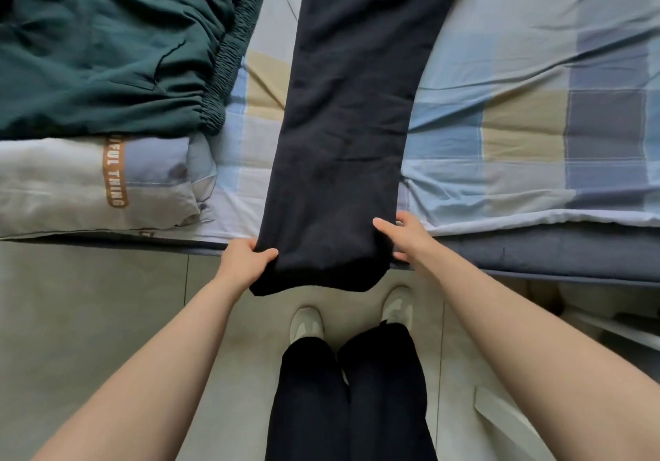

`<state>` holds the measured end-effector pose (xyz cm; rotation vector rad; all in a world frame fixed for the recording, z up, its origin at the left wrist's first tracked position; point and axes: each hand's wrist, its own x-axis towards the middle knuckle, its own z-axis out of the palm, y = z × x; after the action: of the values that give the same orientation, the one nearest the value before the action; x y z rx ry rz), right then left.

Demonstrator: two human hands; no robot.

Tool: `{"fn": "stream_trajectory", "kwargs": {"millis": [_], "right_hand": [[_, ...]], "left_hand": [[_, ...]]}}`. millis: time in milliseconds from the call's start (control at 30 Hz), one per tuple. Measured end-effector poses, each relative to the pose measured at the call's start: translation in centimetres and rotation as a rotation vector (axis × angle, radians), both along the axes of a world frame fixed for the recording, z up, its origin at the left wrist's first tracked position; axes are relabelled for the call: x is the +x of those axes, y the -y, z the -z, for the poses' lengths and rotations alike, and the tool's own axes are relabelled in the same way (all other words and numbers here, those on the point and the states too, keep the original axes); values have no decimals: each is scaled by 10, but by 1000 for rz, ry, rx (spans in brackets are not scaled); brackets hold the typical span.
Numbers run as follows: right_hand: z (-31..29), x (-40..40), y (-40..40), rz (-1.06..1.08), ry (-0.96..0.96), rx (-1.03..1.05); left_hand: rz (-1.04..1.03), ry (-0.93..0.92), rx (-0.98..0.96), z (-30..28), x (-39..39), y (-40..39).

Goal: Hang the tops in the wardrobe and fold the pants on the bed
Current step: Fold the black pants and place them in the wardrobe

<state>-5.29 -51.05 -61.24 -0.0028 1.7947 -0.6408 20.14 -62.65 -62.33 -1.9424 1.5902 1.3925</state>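
Black pants (pixel 350 132) lie stretched lengthwise across the bed (pixel 518 139), legs together, their near end hanging over the bed's front edge. My left hand (pixel 246 260) grips the near left corner of the pants, thumb on top. My right hand (pixel 407 235) holds the near right edge, thumb on the cloth and fingers behind it. Dark green pants (pixel 107 46) with an elastic waistband lie crumpled at the back left of the bed.
A folded white and pale blue quilt with brown lettering (pixel 93 185) sits under the green pants at the left. The bed has a checked sheet. My feet in pale shoes (pixel 307 321) stand on the tiled floor close to the bed's edge.
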Motion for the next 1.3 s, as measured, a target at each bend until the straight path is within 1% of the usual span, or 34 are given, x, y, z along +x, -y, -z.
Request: {"fn": "stream_trajectory", "kwargs": {"millis": [100,200,267,333,467,533,600,633,667,733,800,833,867,933,1000,1033,1067,1133,1200,1267,1300], "right_hand": [[-5,8,-6,83,87,-66],[-12,11,-16,46,67,-111],[-17,15,-24,29,9,-113],[-24,17,-35,-18,-1,-100],[-38,26,-61,-247,64,-85],[-46,33,-72,-185,47,-156],[-52,41,-82,-68,-6,-205],[-54,45,-88,-44,-40,-203],[-56,49,-94,-55,-74,-174],[-57,56,-109,-142,-98,-53],[-63,62,-126,-238,-71,90],[-68,65,-134,-257,-71,137],[-74,66,-139,-241,-79,168],[-87,70,-144,-132,-91,178],[-100,66,-141,-93,-118,138],[-105,63,-137,-91,-107,106],[-112,57,-132,-87,-74,70],[-126,44,-117,-74,55,7],[-140,25,-93,-88,150,-33],[-152,3,-66,-48,154,-69],[-158,-10,-50,9,139,-95]], "left_hand": [[-154,-171,102,-3,14,-6],[-252,-327,172,-13,25,-1],[-220,-371,200,-21,31,1],[-123,-390,203,-29,33,0],[-16,-458,265,-44,34,-8],[5,-458,270,-50,36,-13],[-5,-411,229,-57,42,-21],[-11,-381,205,-59,46,-26],[-5,-353,190,-62,49,-33],[40,-301,203,-67,55,-52],[62,-274,278,-74,62,-74],[35,-272,319,-77,66,-84],[-14,-272,353,-81,69,-91],[-137,-288,384,-91,73,-97],[-201,-339,391,-100,74,-90],[-188,-367,398,-104,72,-84],[-157,-392,396,-109,69,-75],[-89,-412,356,-119,57,-54],[-71,-422,337,-129,40,-24],[-129,-511,446,-142,19,7],[-190,-574,505,-149,4,23]]}}
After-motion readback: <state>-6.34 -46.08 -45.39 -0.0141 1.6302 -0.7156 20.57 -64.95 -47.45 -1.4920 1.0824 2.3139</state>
